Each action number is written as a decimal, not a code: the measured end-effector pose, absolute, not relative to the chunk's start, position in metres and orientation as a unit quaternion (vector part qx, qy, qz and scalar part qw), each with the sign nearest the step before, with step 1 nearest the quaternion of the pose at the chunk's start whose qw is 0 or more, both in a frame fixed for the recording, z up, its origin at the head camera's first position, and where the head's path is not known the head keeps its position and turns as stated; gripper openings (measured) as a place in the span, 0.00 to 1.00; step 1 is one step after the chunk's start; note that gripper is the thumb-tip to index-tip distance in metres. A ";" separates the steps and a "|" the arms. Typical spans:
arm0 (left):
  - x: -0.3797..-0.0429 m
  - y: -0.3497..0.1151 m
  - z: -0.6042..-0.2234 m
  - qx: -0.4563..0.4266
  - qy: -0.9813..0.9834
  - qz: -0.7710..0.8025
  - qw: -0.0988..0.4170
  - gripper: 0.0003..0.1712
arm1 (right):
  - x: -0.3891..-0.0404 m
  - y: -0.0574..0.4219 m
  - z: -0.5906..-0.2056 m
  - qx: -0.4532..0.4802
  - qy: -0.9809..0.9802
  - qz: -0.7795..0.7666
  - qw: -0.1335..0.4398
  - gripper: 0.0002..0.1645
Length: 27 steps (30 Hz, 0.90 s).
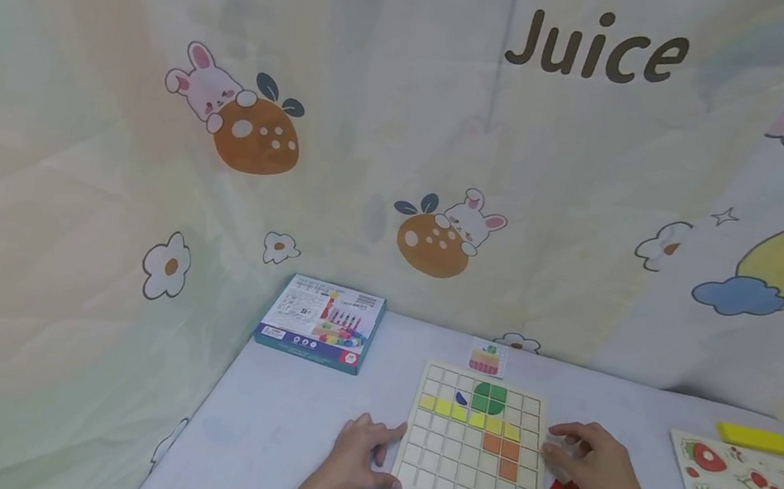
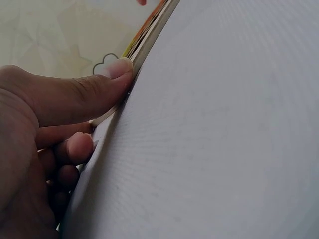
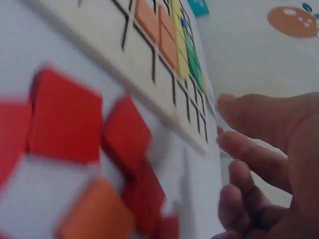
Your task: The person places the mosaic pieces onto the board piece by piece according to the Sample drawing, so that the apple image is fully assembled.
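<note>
A pale wooden grid board (image 1: 437, 461) lies flat on the table. Yellow tiles (image 1: 460, 413) form a row across it, with a green shape (image 1: 489, 398) and a small dark blue piece (image 1: 461, 399) above and three orange tiles (image 1: 507, 469) below right. My left hand (image 1: 356, 458) touches the board's left edge with thumb and index finger, the other fingers bent. Just beyond the right edge hovers my right hand (image 1: 594, 465), thumb and index tips apart with nothing between them. Loose red tiles (image 3: 67, 117) and an orange tile (image 3: 97, 214) lie below it.
A picture card (image 1: 487, 358) lies behind the board. At the back left is a flat printed box (image 1: 321, 322). On the right are a fruit picture board (image 1: 701, 480) and a yellow block (image 1: 754, 438). A printed curtain (image 1: 351, 214) hangs behind the table.
</note>
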State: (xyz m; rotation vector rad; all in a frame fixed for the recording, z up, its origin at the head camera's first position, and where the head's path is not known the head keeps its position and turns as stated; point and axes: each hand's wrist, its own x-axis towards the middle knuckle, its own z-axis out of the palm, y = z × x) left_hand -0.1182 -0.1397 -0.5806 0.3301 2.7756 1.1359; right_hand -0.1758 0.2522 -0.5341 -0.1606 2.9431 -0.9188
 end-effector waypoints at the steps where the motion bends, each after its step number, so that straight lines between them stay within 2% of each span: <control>1: -0.118 -0.140 -0.581 0.110 0.918 0.376 0.061 0.50 | -0.176 0.260 -0.532 -0.049 0.954 -0.292 0.044 0.25; 7: -0.118 -0.139 -0.580 0.115 0.918 0.376 0.056 0.50 | -0.181 0.303 -0.525 -0.036 0.953 -0.273 0.127 0.36; 12: -0.119 -0.141 -0.579 0.114 0.920 0.372 0.052 0.50 | -0.179 0.316 -0.529 -0.028 0.940 -0.286 0.183 0.42; 19: -0.119 -0.140 -0.578 0.106 0.917 0.381 0.059 0.50 | -0.176 0.316 -0.538 -0.032 0.938 -0.295 0.178 0.39; 24: -0.119 -0.139 -0.580 0.106 0.917 0.380 0.062 0.50 | -0.175 0.329 -0.537 -0.031 0.941 -0.289 0.173 0.47; 27: -0.118 -0.139 -0.581 0.111 0.917 0.379 0.056 0.50 | -0.172 0.339 -0.535 -0.033 0.940 -0.284 0.186 0.48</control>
